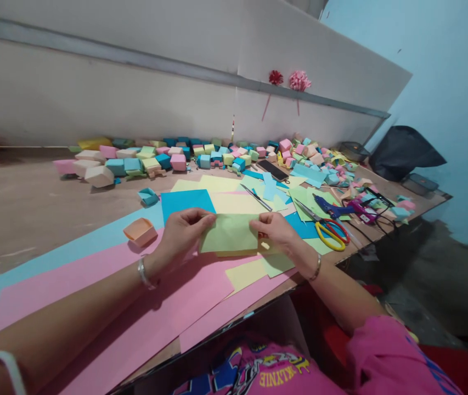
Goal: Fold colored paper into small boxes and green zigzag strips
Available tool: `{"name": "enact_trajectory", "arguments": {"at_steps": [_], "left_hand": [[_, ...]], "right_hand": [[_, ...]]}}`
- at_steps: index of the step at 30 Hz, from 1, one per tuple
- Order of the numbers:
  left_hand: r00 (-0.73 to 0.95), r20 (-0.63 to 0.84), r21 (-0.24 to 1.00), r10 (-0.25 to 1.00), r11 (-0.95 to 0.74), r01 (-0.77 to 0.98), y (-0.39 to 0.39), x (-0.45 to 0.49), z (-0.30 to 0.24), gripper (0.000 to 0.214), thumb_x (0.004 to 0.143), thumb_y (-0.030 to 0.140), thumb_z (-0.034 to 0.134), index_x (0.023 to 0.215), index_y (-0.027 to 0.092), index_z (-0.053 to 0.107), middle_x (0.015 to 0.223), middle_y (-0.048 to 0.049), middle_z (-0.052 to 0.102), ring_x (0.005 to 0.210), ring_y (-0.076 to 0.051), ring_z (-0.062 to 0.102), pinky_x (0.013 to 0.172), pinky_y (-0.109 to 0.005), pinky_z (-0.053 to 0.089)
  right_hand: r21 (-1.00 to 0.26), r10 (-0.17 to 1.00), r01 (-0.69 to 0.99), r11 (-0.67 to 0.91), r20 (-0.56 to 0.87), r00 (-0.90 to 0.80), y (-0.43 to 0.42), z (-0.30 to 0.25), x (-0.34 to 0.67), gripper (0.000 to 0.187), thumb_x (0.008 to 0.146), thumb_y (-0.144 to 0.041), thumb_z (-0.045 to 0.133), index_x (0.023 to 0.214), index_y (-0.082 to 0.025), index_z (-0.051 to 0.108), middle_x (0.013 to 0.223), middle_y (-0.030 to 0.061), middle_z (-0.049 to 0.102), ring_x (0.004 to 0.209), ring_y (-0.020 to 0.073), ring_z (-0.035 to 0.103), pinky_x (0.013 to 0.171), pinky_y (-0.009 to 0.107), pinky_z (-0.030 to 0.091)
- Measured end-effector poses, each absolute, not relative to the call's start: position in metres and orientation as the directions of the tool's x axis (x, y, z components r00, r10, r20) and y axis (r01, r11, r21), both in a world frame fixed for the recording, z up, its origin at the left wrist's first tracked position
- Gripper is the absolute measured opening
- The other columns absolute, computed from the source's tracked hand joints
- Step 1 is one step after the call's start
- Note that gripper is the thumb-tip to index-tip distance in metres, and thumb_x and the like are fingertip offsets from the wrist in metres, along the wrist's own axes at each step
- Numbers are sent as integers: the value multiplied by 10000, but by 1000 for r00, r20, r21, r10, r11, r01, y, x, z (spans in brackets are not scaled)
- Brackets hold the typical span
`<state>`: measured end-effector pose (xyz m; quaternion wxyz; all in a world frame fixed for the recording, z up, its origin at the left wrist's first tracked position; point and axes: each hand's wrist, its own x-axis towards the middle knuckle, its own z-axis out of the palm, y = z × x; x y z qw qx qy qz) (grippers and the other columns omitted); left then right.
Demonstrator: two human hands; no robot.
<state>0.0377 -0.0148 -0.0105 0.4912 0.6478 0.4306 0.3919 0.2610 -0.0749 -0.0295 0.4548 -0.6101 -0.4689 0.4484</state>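
A piece of light green paper [230,235] is held up between my two hands over the sheets on the table. My left hand [186,230] pinches its upper left corner between thumb and fingers. At the upper right corner, my right hand [277,231] grips it the same way. Pink sheets [184,280] lie beneath, with a dark blue sheet [186,203] behind my left hand and pale yellow sheets [234,202] beyond the green paper. An open peach paper box [140,232] sits left of my left hand. A small blue folded paper piece [148,197] lies behind that box.
Scissors [328,231] with yellow and red handles lie right of my right hand, near a blue glue gun [332,207]. A craft knife [257,197] and phone [272,169] lie farther back. Many small paper boxes [178,161] line the wall. The table edge [217,323] runs close to my body.
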Motion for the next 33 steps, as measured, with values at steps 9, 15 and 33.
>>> {"name": "enact_trajectory", "arguments": {"at_steps": [9,15,33], "left_hand": [[495,320,696,808,-555,456,-4,35,-19,267,790,421,629,836,170,708,902,-85,715,879,-249,635,771,-343,454],[631,605,224,486,-864,450,-31,36,-4,242,864,437,643,969,235,724,926,-61,758,1024,-276,626,912,-409,371],[742,571,233,352,-936,265,-30,44,-19,347,975,383,483,708,190,593,682,-21,641,679,-178,566,644,-321,366]], "right_hand": [[-857,984,515,-25,70,164,-83,-20,258,365,739,-388,655,469,-178,528,423,-48,407,453,78,360,475,236,254],[-785,997,615,68,78,-11,-90,-4,221,351,773,-322,687,483,-147,594,431,-54,388,494,66,339,493,222,227],[-771,987,634,54,137,82,-169,-27,203,348,804,-235,594,474,-150,520,481,-51,385,515,70,321,531,248,220]]}}
